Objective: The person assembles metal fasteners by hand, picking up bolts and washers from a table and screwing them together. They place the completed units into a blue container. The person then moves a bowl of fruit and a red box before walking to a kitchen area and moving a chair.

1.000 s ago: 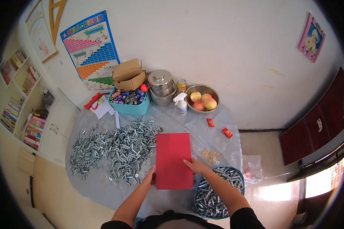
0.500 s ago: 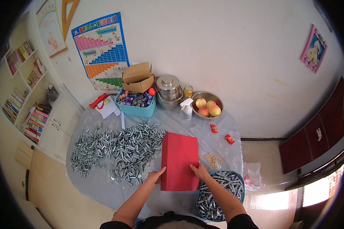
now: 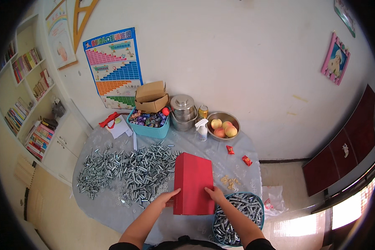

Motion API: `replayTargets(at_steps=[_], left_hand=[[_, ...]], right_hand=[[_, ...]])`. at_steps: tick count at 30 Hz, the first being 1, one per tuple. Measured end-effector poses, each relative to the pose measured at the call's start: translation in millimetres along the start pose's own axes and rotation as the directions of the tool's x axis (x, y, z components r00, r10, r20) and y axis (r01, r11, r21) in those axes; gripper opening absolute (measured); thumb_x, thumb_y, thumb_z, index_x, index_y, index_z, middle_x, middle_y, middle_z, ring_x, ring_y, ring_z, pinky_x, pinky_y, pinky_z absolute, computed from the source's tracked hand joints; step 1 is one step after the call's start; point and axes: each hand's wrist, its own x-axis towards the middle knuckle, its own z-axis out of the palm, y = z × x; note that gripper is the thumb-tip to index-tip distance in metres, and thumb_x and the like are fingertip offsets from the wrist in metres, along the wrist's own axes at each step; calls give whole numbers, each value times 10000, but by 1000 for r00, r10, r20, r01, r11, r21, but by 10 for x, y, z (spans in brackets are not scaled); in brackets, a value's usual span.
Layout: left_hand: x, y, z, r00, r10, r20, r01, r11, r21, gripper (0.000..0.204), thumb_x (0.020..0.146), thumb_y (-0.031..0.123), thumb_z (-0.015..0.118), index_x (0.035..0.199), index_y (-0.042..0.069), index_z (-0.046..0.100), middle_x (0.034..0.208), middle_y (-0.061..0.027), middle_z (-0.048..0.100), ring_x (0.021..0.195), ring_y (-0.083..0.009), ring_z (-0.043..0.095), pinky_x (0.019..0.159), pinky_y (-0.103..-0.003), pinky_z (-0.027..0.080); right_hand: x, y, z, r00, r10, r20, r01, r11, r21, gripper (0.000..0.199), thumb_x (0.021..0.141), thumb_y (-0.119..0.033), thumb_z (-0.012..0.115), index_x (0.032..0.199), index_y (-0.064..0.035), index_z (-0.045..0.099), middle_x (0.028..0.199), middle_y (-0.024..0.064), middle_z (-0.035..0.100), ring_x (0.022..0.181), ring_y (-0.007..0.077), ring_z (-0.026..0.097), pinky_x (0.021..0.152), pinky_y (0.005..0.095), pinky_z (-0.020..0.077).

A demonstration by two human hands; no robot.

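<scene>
A red box (image 3: 193,177) is between my two hands over the front middle of the table. My left hand (image 3: 170,196) grips its left side near the lower end, the thumb lying on the top face. On the opposite side my right hand (image 3: 214,194) holds it the same way; the fingers of both hands are partly hidden under or behind the box. Left of the box lies a wide spread of silver metal sleeves (image 3: 148,168) with small washers (image 3: 125,199) among them. Below my right forearm stands a teal basket (image 3: 261,221) full of similar metal pieces.
Along the wall stand a teal basket of wrapped snacks (image 3: 148,131) under an open cardboard box (image 3: 151,99), a steel pot (image 3: 182,107), a can (image 3: 203,111), a spray bottle (image 3: 202,131) and a bowl of peaches (image 3: 223,118). Two red packets (image 3: 247,160) and pale pieces (image 3: 230,182) lie at right.
The whole view has shifted slightly, so the wall things sit a little lower. Both hands keep their grip on the red box, with little visible movement against the table.
</scene>
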Motion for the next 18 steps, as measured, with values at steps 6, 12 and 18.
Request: replayTargets(at_steps=[6, 12, 18], left_hand=[[-158, 113, -18, 998, 36, 44, -36, 999, 1, 563, 643, 583, 733, 848, 72, 615, 744, 0, 584, 647, -127, 508, 620, -263, 387], [-277, 128, -28, 981, 161, 105, -138, 970, -199, 353, 760, 398, 691, 869, 73, 607, 855, -33, 617, 765, -131, 561, 671, -252, 427], [-556, 34, 204, 831, 542, 128, -481, 814, -325, 291, 798, 77, 629, 1083, 62, 569, 1064, -39, 586, 910, -137, 555, 778, -280, 461]], right_hand=[[-13, 29, 50, 998, 49, 33, -53, 987, 150, 536, 824, -395, 624, 1091, 67, 577, 986, 153, 649, 900, 211, 616, 808, 311, 472], [-190, -227, -20, 997, 46, 56, -52, 993, 109, 666, 849, -483, 557, 1208, 75, 494, 1145, 200, 578, 1051, 238, 559, 891, 306, 426], [-540, -442, 43, 940, 185, 287, -290, 877, 384, 766, 863, -549, 492, 1380, -18, 297, 1400, 141, 352, 1251, 266, 379, 987, 419, 343]])
